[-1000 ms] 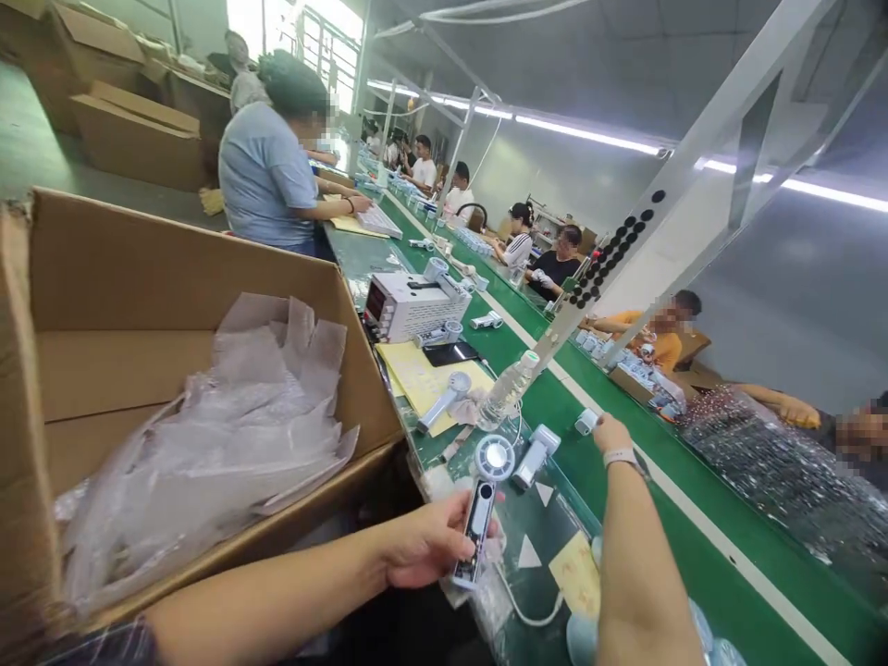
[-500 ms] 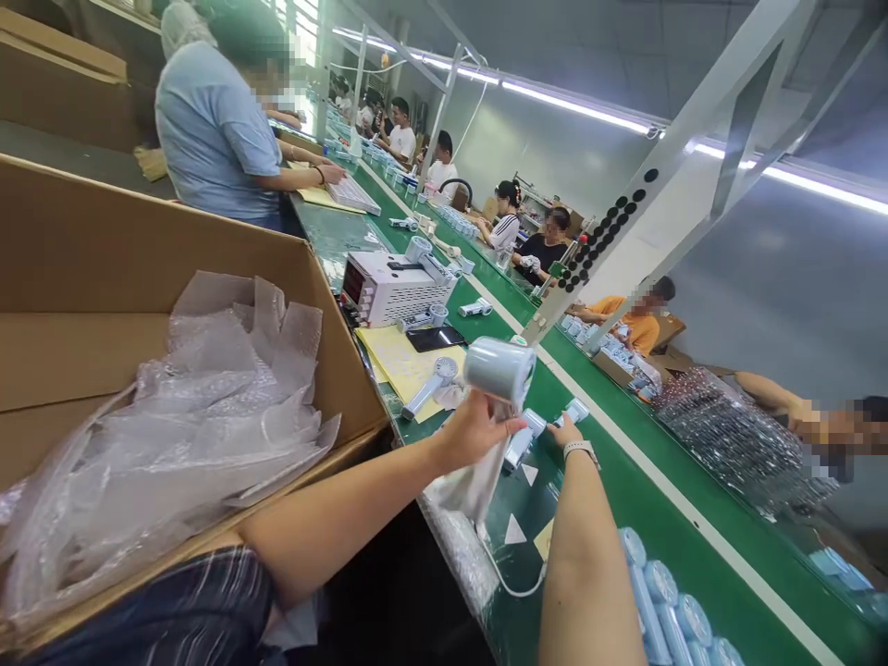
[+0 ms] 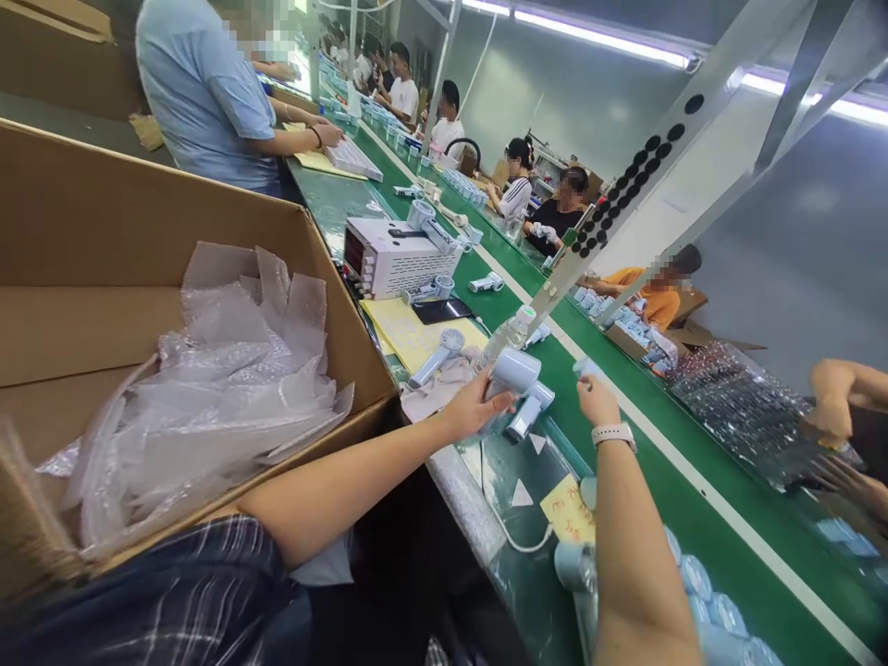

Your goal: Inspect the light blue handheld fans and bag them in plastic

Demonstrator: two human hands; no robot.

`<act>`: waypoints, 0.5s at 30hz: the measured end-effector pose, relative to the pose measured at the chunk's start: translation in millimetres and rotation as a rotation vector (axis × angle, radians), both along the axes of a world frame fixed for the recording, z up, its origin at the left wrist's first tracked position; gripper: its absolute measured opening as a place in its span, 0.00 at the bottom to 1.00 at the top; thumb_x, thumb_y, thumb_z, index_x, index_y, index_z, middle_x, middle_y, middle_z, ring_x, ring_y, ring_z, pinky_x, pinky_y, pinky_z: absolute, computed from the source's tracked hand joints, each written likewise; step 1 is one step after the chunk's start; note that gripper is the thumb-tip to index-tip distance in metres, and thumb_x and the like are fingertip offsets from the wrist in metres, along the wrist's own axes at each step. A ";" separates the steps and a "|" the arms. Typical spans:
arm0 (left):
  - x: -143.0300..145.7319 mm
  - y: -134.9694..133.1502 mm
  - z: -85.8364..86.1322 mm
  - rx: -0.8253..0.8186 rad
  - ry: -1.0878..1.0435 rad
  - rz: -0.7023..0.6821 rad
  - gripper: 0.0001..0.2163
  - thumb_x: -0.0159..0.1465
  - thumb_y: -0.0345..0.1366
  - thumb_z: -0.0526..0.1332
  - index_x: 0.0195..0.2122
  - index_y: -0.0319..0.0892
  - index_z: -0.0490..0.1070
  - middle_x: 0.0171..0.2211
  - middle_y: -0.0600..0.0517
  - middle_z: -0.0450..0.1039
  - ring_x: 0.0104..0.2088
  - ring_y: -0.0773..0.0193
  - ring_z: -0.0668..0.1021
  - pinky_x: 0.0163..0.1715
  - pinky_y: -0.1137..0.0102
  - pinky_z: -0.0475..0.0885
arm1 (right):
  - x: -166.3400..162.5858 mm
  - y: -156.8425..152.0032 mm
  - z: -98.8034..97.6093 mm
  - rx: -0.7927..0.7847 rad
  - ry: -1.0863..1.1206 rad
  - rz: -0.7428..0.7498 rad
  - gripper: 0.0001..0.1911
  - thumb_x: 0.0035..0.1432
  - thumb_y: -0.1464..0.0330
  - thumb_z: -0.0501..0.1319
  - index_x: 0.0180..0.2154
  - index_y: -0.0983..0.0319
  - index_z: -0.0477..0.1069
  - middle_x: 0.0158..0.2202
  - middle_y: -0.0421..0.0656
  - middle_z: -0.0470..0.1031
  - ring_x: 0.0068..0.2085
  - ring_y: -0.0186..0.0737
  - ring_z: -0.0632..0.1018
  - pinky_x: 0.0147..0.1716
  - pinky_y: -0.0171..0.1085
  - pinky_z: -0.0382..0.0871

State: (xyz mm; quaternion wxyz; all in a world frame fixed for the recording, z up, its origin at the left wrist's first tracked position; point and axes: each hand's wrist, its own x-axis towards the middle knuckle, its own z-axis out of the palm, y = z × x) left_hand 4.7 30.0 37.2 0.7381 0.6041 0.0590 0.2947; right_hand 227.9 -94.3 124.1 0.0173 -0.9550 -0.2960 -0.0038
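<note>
My left hand (image 3: 472, 409) is closed around a pale blue handheld fan (image 3: 511, 372), holding it just above the bench edge. Under it lies a second fan (image 3: 528, 412) on the glass-topped bench. My right hand (image 3: 595, 398), with a white watch on the wrist, is closed on a small pale fan part (image 3: 585, 368) over the green conveyor belt (image 3: 624, 462). A white cable (image 3: 513, 538) runs across the bench below my hands.
An open cardboard box (image 3: 104, 277) with bubble wrap (image 3: 222, 388) stands at my left. Farther along lie another fan (image 3: 436, 355), a plastic bottle (image 3: 505, 340), yellow papers (image 3: 409, 335) and a white power supply (image 3: 395, 259). Several blue fans (image 3: 708, 601) lie near right. Co-workers sit along both sides.
My left hand lowered the fan from a raised position toward the bench. My right hand lifted the small part off the belt. The view shifted slightly downward.
</note>
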 end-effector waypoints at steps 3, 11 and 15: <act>8.2 -26.9 -2.8 -0.442 -0.114 -0.273 0.32 0.55 0.63 0.69 0.47 0.39 0.70 0.48 0.40 0.79 0.45 0.50 0.82 0.45 0.57 0.78 | -63.7 -31.7 1.1 0.096 -0.044 0.139 0.21 0.73 0.66 0.49 0.62 0.59 0.68 0.49 0.52 0.74 0.51 0.47 0.75 0.55 0.42 0.66; -20.8 -41.7 -26.0 -0.955 -0.070 -0.405 0.20 0.65 0.53 0.66 0.36 0.37 0.78 0.36 0.43 0.82 0.46 0.49 0.84 0.52 0.58 0.78 | -207.1 -102.3 -64.3 0.152 -0.192 0.523 0.29 0.67 0.75 0.53 0.67 0.58 0.63 0.57 0.55 0.73 0.55 0.52 0.74 0.54 0.48 0.68; -48.2 -37.4 -27.3 -1.000 -0.060 -0.290 0.16 0.67 0.48 0.64 0.40 0.38 0.78 0.36 0.46 0.83 0.44 0.52 0.84 0.52 0.59 0.77 | -179.8 -110.2 -60.1 -0.160 -0.106 0.127 0.27 0.72 0.66 0.50 0.65 0.72 0.65 0.52 0.61 0.79 0.52 0.54 0.79 0.54 0.50 0.68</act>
